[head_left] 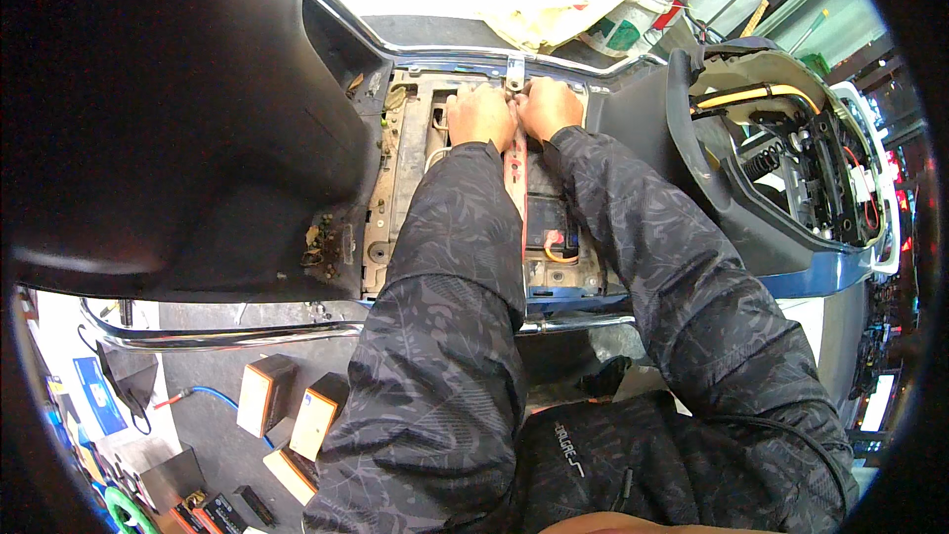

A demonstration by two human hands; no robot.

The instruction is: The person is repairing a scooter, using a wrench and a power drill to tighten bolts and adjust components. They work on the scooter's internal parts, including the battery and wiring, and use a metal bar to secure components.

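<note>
Both hands are right up at the far end of the flat, red, perforated strap, and that strap is the line to watch! It lies straight down from the knuckles toward the wearer's body, long axis running near to far, squarely between the two dark patterned sleeves. The bare left hand presses in from the left, the bare right hand from the right, and there's nothing in it for closeness: both sit just beside the strap's far end, almost meeting over it. Just beyond the knuckles, the small silvery metal tab with a hole stands at the rim of the beige, dirt-marked compartment.

Now the grip: fingers curl down and inward on both sides, backs of the hands up, the tips tucked out of sight. Pinching the strap, or merely touching it? I can't tell for either hand. Lower down, right of the strap, the orange cable bends below a red terminal cover.
</note>
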